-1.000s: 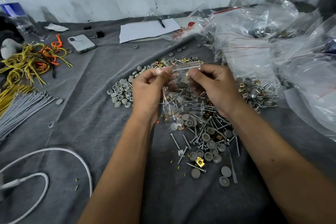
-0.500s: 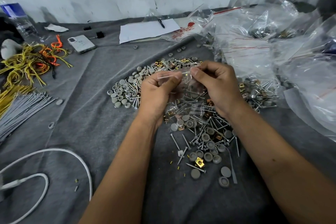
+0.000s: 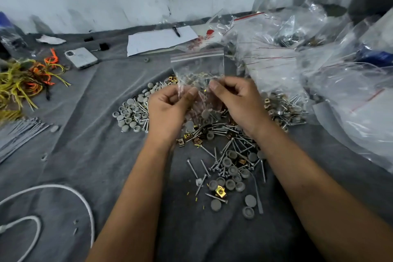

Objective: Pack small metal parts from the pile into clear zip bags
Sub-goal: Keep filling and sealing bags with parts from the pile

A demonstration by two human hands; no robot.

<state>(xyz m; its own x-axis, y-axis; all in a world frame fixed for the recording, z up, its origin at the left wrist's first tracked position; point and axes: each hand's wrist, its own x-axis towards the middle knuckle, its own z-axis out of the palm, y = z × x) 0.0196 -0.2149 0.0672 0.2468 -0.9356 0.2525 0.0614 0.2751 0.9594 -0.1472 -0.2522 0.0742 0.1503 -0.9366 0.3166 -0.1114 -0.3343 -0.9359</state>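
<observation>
Flipping upright between pinching left hand (image 3: pixel 170 108) and right hand (image 3: pixel 236 100), the zip bag (image 3: pixel 197 66) now stands, strip topmost above both thumbs, apparently ready for sealing.

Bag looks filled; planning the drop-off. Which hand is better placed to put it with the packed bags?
Probably the right hand. Both hands pinch the zip bag, but the heap of packed bags lies just beyond the right one; the left hand would have to cross over.
</observation>
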